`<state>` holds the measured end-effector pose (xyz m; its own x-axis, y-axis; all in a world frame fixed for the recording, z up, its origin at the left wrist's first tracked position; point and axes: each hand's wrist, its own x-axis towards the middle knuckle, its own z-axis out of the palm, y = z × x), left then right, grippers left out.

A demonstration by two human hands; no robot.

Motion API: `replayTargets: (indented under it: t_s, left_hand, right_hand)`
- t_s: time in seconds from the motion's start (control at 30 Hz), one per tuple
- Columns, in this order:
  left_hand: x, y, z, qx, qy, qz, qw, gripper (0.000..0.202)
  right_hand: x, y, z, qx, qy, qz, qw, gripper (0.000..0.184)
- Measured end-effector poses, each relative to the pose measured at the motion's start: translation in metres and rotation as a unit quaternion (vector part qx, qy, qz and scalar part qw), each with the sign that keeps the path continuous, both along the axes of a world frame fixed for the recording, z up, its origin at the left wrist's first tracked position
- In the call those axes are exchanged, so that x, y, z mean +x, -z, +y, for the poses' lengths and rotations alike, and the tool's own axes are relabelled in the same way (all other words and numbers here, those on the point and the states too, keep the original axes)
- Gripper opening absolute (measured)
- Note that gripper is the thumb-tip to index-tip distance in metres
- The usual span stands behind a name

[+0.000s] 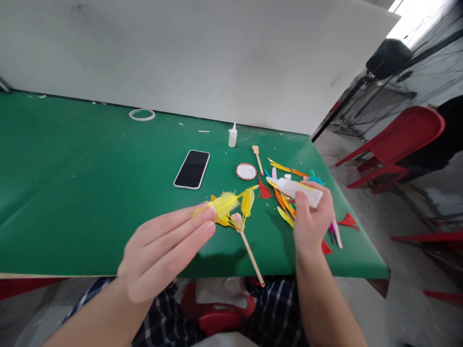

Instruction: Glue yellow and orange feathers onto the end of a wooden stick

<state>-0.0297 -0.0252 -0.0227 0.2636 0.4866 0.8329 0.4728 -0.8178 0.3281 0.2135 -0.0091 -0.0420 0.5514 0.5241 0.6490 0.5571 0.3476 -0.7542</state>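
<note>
My left hand (166,250) hovers over the green table (72,183), its fingers stretched out and pressed together, pinching a yellow feather (222,205) at the fingertips. Just below the feather lies a wooden stick (251,253) with yellow feathers (247,201) glued round its top. My right hand (311,219) is closed round a white glue bottle (294,189), whose nozzle points left toward the feather. Under that hand lies a heap of coloured feathers (285,205).
A black phone (192,169) lies face up mid-table. Behind it stand a small white bottle (232,136), a round white disc with a red rim (246,171), a second wooden stick (257,157) and a white ring (142,114). Red plastic chairs (401,140) stand on the right.
</note>
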Motion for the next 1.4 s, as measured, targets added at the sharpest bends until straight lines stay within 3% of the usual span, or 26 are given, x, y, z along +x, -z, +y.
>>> replayTargets:
  t_s: [0.1,0.17,0.23,0.3,0.43,0.53,0.67,0.83,1.0,1.1,1.2,1.33,1.4]
  left_hand:
    - [0.003,-0.006,0.011,0.098,-0.112,-0.038,0.988,0.057]
    - [0.007,-0.004,0.027,0.089,-0.116,-0.029,0.989,0.054]
    - [0.013,0.003,0.045,0.038,-0.104,-0.104,0.988,0.042]
    - [0.019,0.012,0.061,-0.085,-0.076,-0.117,0.987,0.028]
    - [0.027,0.028,0.077,-0.252,-0.042,-0.092,0.962,0.018]
    - [0.029,0.035,0.084,-0.331,0.005,-0.084,0.940,0.023]
    - [0.028,0.039,0.092,-0.409,0.043,-0.075,0.908,0.028]
    - [0.021,0.039,0.100,-0.453,0.073,-0.053,0.887,0.027]
    - [0.022,0.029,0.107,-0.476,0.115,0.028,0.871,0.032]
    - [0.027,0.025,0.113,-0.476,0.119,0.090,0.867,0.040]
    - [0.030,0.030,0.119,-0.486,0.108,0.132,0.857,0.048]
    - [0.030,0.040,0.123,-0.499,0.104,0.157,0.846,0.052]
    - [0.029,0.042,0.123,-0.501,0.109,0.161,0.844,0.052]
  right_hand:
    - [0.019,0.006,0.016,-0.130,-0.078,0.184,0.971,0.033]
    - [0.030,0.013,0.022,-0.175,-0.164,0.302,0.923,0.033]
    - [0.037,0.022,0.026,-0.196,-0.228,0.378,0.876,0.034]
    - [0.040,0.033,0.029,-0.213,-0.246,0.396,0.859,0.036]
    - [0.033,0.053,0.035,-0.207,-0.235,0.317,0.895,0.039]
    - [0.024,0.057,0.037,-0.204,-0.208,0.246,0.925,0.040]
    - [0.018,0.059,0.036,-0.272,-0.174,0.125,0.938,0.044]
    - [0.015,0.060,0.033,-0.329,-0.148,-0.019,0.932,0.041]
    - [0.017,0.062,0.034,-0.349,-0.134,-0.053,0.926,0.047]
    - [0.019,0.061,0.031,-0.317,-0.168,-0.066,0.931,0.059]
    - [0.020,0.056,0.016,-0.244,-0.134,-0.092,0.956,0.067]
    - [0.015,0.058,-0.014,-0.153,-0.046,-0.144,0.977,0.051]
    - [0.006,0.064,-0.024,-0.173,-0.081,-0.196,0.962,0.042]
